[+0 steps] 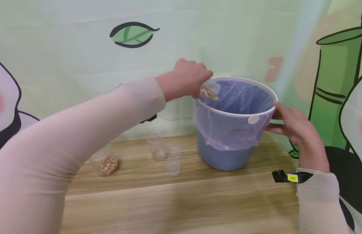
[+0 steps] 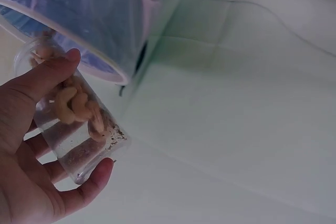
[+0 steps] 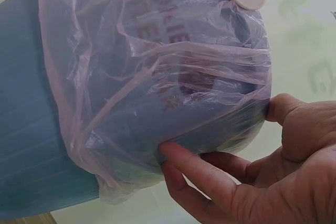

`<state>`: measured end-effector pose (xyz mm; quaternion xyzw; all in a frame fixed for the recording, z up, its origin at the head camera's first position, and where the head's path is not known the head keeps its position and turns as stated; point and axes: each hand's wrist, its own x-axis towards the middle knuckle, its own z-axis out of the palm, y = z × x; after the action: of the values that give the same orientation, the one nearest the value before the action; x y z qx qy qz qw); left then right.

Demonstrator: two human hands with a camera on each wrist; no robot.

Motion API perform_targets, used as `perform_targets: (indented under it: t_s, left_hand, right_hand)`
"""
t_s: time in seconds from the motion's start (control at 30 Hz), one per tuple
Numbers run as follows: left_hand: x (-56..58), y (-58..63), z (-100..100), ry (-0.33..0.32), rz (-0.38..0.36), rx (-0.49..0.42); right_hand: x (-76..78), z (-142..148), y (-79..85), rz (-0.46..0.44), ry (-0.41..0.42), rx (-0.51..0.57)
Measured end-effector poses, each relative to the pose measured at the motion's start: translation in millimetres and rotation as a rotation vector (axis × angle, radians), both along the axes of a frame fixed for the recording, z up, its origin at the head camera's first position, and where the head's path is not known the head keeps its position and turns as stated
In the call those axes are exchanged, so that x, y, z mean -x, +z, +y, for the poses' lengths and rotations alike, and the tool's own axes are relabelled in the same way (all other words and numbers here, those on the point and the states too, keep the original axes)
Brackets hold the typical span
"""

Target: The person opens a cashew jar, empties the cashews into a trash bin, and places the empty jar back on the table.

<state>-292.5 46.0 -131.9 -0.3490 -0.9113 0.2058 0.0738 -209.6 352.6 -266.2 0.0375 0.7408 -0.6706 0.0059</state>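
Leaf print [image 1: 133, 35]: showed at eleven o'clock on the pale-green backdrop [image 1: 66, 42].
Bamboo print [image 1: 330, 81]: stood at three o'clock.
Wood-grain tabletop [image 1: 181, 208]: spread toward six o'clock.

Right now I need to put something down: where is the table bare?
The widest bare patch is the front of the table, in front of the bin and lids, between the sleeves. A smaller one lies between the nut jar and the clear jar. Crowded: the clear jar and lids, close together left of the bin.
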Motion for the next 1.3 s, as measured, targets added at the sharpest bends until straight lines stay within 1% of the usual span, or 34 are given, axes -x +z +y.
perform_targets:
  t_s: [0.1,0.27,0.4,0.53,0.67,0.8,0.93,1.07,1.17,1.3]
  left_hand:
    - [7.1,-4.1,-13.9,0.034,-0.011,-0.013]
    - [13.6,-9.7,-34.1,0.079,-0.032,-0.040]
    - [16.5,-11.4,-43.0,0.085,-0.035,-0.057]
    - [17.9,-10.9,-45.7,0.078,-0.031,-0.064]
    - [19.6,-9.6,-42.0,0.082,-0.030,-0.059]
    - [17.5,-10.3,-27.7,0.075,-0.036,-0.041]
    - [11.2,-11.1,-9.3,0.028,-0.028,-0.009]
    - [6.8,-8.8,2.8,-0.021,0.012,0.020]
    - [6.0,-5.1,6.3,-0.019,0.021,0.026]
    - [9.2,-2.2,2.4,0.008,-0.011,0.022]
  right_hand:
    - [0.4,0.4,1.0,0.000,-0.003,-0.005]
    - [1.0,-0.6,1.2,-0.008,-0.011,0.007]
    - [1.5,-1.2,0.0,-0.011,-0.009,-0.005]
    - [1.2,-2.1,-0.9,-0.010,-0.007,-0.023]
    - [1.3,-3.9,-0.3,-0.003,-0.004,-0.042]
    - [1.6,-4.8,-0.4,0.002,-0.005,-0.037]
    - [1.8,-5.6,-1.0,0.000,-0.011,-0.025]
    - [1.9,-6.2,-0.5,-0.001,-0.009,-0.028]
    - [1.5,-5.2,-0.1,0.000,-0.011,-0.024]
    - [0.3,-2.4,-0.4,0.004,-0.017,-0.013]
